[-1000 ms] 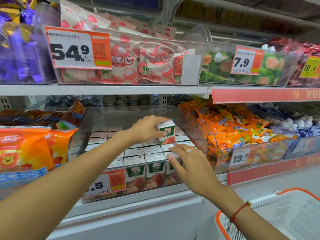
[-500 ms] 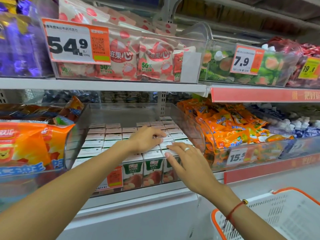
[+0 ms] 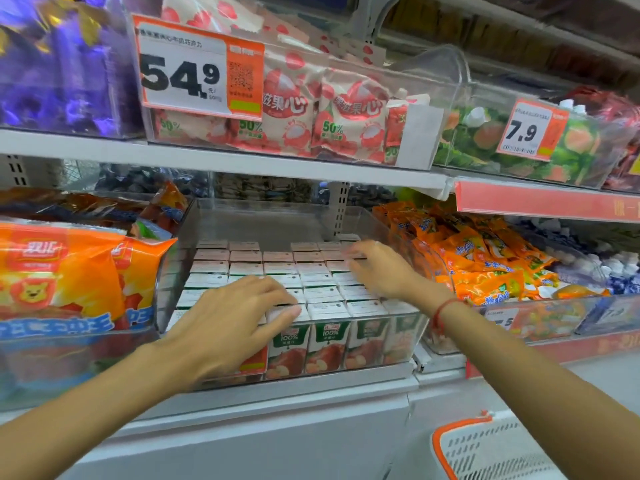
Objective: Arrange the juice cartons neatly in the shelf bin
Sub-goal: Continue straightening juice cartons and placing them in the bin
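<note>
Small white-topped juice cartons (image 3: 313, 289) with green and red fruit fronts stand in tidy rows inside the clear plastic shelf bin (image 3: 263, 220), directly under both of my hands. My left hand (image 3: 225, 327) lies flat with straight, spread fingers on the tops of the front rows at the bin's near left side, holding nothing. My right hand (image 3: 381, 268) reaches further back over the right-hand rows, fingers loosely extended and blurred; I see nothing held in it, though I cannot tell whether the fingertips touch the carton tops. A red string bracelet (image 3: 441, 311) circles my right wrist. Left of my left hand sits a large orange snack bag (image 3: 69, 271) with a cartoon bear. Right of my right hand, a neighbouring bin holds small orange packets (image 3: 478, 258). Above both hands hangs a white and orange price tag (image 3: 199, 69) reading 54.9. Below my right forearm shows the corner of a white mesh basket (image 3: 491, 452) with an orange rim.
</note>
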Demonstrator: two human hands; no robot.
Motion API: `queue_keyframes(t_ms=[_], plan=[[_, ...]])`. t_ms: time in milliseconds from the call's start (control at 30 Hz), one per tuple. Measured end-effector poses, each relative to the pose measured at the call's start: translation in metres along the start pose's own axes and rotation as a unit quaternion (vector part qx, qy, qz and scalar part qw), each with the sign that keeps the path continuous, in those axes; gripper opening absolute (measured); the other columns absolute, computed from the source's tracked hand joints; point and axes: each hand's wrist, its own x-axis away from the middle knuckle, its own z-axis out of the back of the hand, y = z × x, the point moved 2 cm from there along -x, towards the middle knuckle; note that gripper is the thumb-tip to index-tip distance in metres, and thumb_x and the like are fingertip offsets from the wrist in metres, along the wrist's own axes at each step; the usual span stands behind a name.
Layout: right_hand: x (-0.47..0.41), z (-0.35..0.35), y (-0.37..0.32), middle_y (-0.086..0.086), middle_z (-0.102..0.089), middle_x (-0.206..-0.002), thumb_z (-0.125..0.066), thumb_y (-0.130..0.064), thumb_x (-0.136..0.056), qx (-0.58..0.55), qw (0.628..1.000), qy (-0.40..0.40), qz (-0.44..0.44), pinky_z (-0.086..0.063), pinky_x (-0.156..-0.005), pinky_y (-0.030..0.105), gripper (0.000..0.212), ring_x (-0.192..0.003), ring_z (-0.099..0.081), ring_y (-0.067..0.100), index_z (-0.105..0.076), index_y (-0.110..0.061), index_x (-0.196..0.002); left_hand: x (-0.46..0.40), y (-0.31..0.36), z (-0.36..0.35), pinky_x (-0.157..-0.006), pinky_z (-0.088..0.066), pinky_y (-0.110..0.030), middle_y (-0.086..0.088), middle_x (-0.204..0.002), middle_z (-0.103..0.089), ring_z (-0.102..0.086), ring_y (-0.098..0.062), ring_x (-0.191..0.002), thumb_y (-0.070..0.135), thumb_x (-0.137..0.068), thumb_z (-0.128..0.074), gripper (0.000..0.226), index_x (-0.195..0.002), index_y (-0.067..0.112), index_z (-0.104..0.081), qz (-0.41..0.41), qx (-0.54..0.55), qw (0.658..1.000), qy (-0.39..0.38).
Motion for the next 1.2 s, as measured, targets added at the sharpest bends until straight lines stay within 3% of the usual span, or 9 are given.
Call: queue_keyframes(t_ms=[167, 433, 600, 733, 867, 967, 1067, 1133, 1200], plan=[[-0.031, 0.005, -0.002, 0.001, -0.059, -0.134, -0.056, -0.029, -0.097, 0.06, 0.988, -0.143, -0.02, -0.038, -0.093, 0.022, 0.034, -0.115, -0.055, 0.018, -0.061, -0.017, -0.128, -0.003, 0.002, -0.002, -0.082, -0.043, -0.026, 0.021, -0.123, -0.058, -0.049, -0.004, -0.111, 0.068, -0.089, -0.017, 0.06, -0.12, 0.039, -0.06, 0.01, 0.011, 1.0, -0.002], [-0.054, 0.028, -0.022, -0.004, -0.056, -0.119, -0.061, -0.035, -0.094, 0.146, 0.954, -0.261, -0.028, -0.039, -0.089, 0.026, 0.037, -0.106, -0.052, 0.016, -0.058, -0.024, -0.129, -0.001, 0.003, -0.001, -0.082, -0.048, -0.033, 0.018, -0.121, -0.056, -0.047, -0.008, -0.111, 0.062, -0.092, -0.019, 0.054, -0.12, 0.039, -0.058, 0.018, 0.014, 1.0, -0.003], [-0.068, 0.022, -0.029, -0.005, -0.055, -0.111, -0.068, -0.037, -0.088, 0.219, 0.938, -0.268, -0.017, -0.04, -0.073, 0.022, 0.04, -0.095, -0.052, 0.016, -0.061, -0.024, -0.125, 0.0, 0.005, 0.0, -0.084, -0.05, -0.035, 0.018, -0.123, -0.055, -0.046, -0.006, -0.113, 0.059, -0.095, -0.022, 0.05, -0.123, 0.037, -0.057, 0.022, 0.012, 1.0, -0.001], [-0.068, 0.018, -0.026, -0.007, -0.051, -0.112, -0.066, -0.035, -0.089, 0.23, 0.938, -0.259, -0.018, -0.038, -0.078, 0.023, 0.041, -0.094, -0.049, 0.013, -0.06, -0.025, -0.128, -0.001, 0.006, -0.001, -0.085, -0.049, -0.036, 0.016, -0.125, -0.055, -0.046, -0.008, -0.115, 0.057, -0.098, -0.025, 0.045, -0.124, 0.037, -0.056, 0.021, 0.008, 1.0, 0.0], [-0.051, 0.029, -0.021, -0.006, -0.054, -0.123, -0.066, -0.035, -0.09, 0.168, 0.964, -0.206, 0.007, -0.036, -0.075, 0.012, 0.042, -0.1, -0.051, 0.011, -0.058, -0.025, -0.13, -0.001, 0.006, -0.001, -0.084, -0.049, -0.033, 0.016, -0.125, -0.055, -0.045, -0.007, -0.115, 0.057, -0.098, -0.026, 0.044, -0.125, 0.037, -0.055, 0.019, 0.008, 1.0, 0.002], [-0.031, 0.041, -0.018, 0.002, -0.056, -0.135, -0.064, -0.029, -0.092, 0.16, 0.979, -0.124, 0.035, -0.037, -0.084, 0.024, 0.045, -0.118, -0.052, 0.021, -0.053, -0.018, -0.134, 0.0, 0.006, 0.0, -0.082, -0.049, -0.033, 0.016, -0.123, -0.056, -0.046, -0.007, -0.114, 0.057, -0.098, -0.025, 0.045, -0.124, 0.036, -0.056, 0.016, 0.007, 1.0, 0.006], [0.003, 0.046, -0.016, 0.009, -0.059, -0.126, -0.062, -0.029, -0.094, 0.141, 0.989, -0.006, 0.049, -0.045, -0.082, 0.039, 0.043, -0.106, -0.056, 0.028, -0.048, -0.015, -0.133, 0.001, 0.007, 0.0, -0.081, -0.05, -0.033, 0.014, -0.122, -0.058, -0.048, -0.009, -0.112, 0.055, -0.098, -0.026, 0.045, -0.123, 0.034, -0.058, 0.01, 0.002, 1.0, 0.011], [0.031, 0.048, -0.018, 0.006, -0.058, -0.117, -0.059, -0.032, -0.096, 0.1, 0.99, 0.088, 0.048, -0.041, -0.071, 0.036, 0.042, -0.09, -0.055, 0.023, -0.045, -0.016, -0.132, 0.002, 0.008, 0.0, -0.081, -0.05, -0.034, 0.013, -0.121, -0.059, -0.049, -0.01, -0.112, 0.053, -0.098, -0.027, 0.045, -0.122, 0.032, -0.059, 0.006, -0.005, 1.0, 0.019], [0.056, 0.049, -0.027, 0.003, -0.055, -0.119, -0.056, -0.032, -0.097, 0.045, 0.983, 0.168, 0.055, -0.04, -0.073, 0.03, 0.042, -0.093, -0.054, 0.019, -0.045, -0.014, -0.133, 0.002, 0.009, 0.0, -0.082, -0.05, -0.035, 0.012, -0.122, -0.06, -0.05, -0.01, -0.112, 0.052, -0.099, -0.028, 0.044, -0.123, 0.031, -0.058, 0.008, -0.012, 1.0, 0.02]])
